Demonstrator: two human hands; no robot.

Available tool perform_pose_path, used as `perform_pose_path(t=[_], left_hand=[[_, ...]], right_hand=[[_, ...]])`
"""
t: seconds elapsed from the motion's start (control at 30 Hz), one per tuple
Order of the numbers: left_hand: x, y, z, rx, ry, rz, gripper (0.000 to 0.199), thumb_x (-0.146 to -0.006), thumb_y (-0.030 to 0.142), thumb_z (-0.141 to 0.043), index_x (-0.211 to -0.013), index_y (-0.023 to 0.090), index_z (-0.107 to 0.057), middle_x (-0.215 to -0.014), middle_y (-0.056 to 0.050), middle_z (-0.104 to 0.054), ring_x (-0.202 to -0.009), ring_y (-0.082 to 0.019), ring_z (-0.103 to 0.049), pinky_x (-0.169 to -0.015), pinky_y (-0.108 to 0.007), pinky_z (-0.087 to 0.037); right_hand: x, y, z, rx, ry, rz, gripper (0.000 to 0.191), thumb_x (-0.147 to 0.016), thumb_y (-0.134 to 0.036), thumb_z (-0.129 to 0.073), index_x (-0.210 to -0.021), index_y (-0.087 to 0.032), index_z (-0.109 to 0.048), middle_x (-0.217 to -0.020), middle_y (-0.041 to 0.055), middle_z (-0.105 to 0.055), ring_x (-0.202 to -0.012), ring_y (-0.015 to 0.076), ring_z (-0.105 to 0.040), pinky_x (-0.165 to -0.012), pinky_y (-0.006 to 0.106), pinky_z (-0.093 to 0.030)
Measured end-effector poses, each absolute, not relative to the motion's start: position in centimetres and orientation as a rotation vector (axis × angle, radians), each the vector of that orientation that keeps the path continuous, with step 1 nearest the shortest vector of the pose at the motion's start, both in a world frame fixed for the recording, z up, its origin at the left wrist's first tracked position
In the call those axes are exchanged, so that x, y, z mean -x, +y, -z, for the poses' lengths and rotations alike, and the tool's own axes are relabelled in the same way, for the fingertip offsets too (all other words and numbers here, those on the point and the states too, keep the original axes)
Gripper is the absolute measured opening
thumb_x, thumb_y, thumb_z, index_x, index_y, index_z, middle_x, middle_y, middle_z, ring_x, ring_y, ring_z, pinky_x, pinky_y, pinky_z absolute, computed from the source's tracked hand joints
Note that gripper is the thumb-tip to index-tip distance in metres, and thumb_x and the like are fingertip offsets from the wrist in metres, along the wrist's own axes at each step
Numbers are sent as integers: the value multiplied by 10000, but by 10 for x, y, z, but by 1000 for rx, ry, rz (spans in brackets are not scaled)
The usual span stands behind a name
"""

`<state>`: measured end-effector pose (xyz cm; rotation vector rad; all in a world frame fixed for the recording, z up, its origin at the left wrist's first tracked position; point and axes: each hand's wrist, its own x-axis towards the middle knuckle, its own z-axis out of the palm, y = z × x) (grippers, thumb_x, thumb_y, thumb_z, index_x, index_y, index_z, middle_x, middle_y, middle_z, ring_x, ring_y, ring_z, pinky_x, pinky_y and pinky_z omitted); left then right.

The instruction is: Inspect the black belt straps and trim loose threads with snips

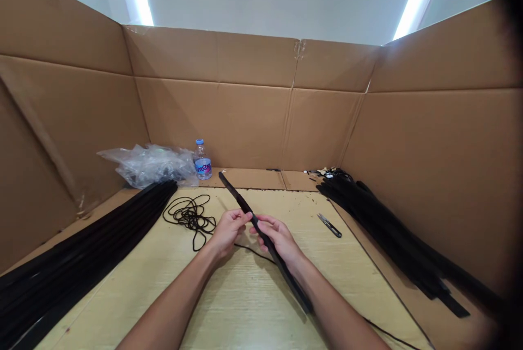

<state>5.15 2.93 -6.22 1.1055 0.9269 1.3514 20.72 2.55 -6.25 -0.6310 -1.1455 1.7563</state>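
A long black strap [281, 267] ran slantwise through the person's hands, pinched between the half-curled fingers [242, 217] of the left hand [227, 231] and the right hand [278, 238], its far end sticking out beyond them.

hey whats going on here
A person is holding a long flat black strip in both hands, the left hand and right hand gripping it above a pale wood-grain table. A loose coil of black cord lies beyond the left hand, and thread snips lie off to the right. Piles of black strips lie on the left and right.
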Motion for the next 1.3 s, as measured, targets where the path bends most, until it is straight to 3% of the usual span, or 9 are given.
perform_pose_path(t=[0.23,0.37,0.47,0.63,0.8,0.9,1.0,1.17,1.3], left_hand=[[-55,20,55,-1089,889,-1259,478,-575,430,-816,-586,165,-418,-429,109,-282,-371,-1,-179,-387,-162,-84],[-54,20,52,-1096,894,-1295,462,-582,421,-813,-598,165,-427,-438,97,-341,-363,-7,-220,-388,-163,-85],[-51,23,53,-1096,914,-1356,470,-575,416,-819,-585,161,-424,-436,99,-340,-375,-8,-239,-400,-162,-98],[-52,25,55,-1117,919,-1366,428,-573,426,-820,-612,136,-507,-440,98,-343,-390,-6,-233,-411,-169,-102],[-56,23,58,-1124,905,-1342,425,-582,437,-809,-599,138,-507,-440,82,-386,-377,-17,-266,-409,-179,-125],[-55,23,58,-1132,892,-1349,431,-588,436,-805,-583,141,-490,-483,49,-465,-422,-39,-373,-436,-172,-195],[-54,25,59,-1127,914,-1377,450,-590,423,-810,-560,141,-461,-457,73,-402,-414,-19,-309,-439,-167,-159],[-51,26,60,-1109,934,-1319,441,-617,481,-777,-615,154,-481,-435,99,-309,-378,-14,-195,-405,-192,-68],[-52,22,57,-1108,925,-1288,462,-590,482,-792,-593,163,-458,-428,101,-294,-370,-14,-189,-399,-196,-60]], right_hand=[[-214,16,59,640,-1235,-1708,415,-511,-237,-870,-793,-140,-581,-659,-38,-602,-525,71,-530,-497,183,-429],[-215,17,58,562,-1270,-1757,468,-597,-345,-827,-876,-202,-481,-845,-7,-650,-564,134,-603,-416,210,-434],[-214,22,58,533,-1257,-1794,450,-664,-426,-769,-946,-190,-509,-852,45,-682,-522,111,-565,-398,181,-371],[-212,24,64,639,-1145,-1740,504,-636,-340,-801,-1073,-172,-615,-828,28,-662,-570,77,-528,-501,185,-431],[-209,15,66,637,-1204,-1693,434,-586,-313,-839,-921,-154,-614,-844,19,-628,-620,91,-560,-555,212,-488],[-208,13,62,555,-1176,-1736,442,-645,-361,-802,-940,-195,-517,-870,33,-659,-577,103,-567,-454,187,-420],[-207,17,61,549,-1145,-1757,458,-687,-465,-746,-956,-174,-516,-830,62,-675,-506,82,-514,-399,161,-329],[-208,21,65,653,-1178,-1683,613,-609,-417,-811,-1086,-141,-543,-734,26,-654,-523,79,-502,-462,182,-377],[-212,18,66,680,-1352,-1624,436,-606,-311,-830,-929,-116,-610,-668,-17,-583,-544,61,-486,-497,173,-400]])
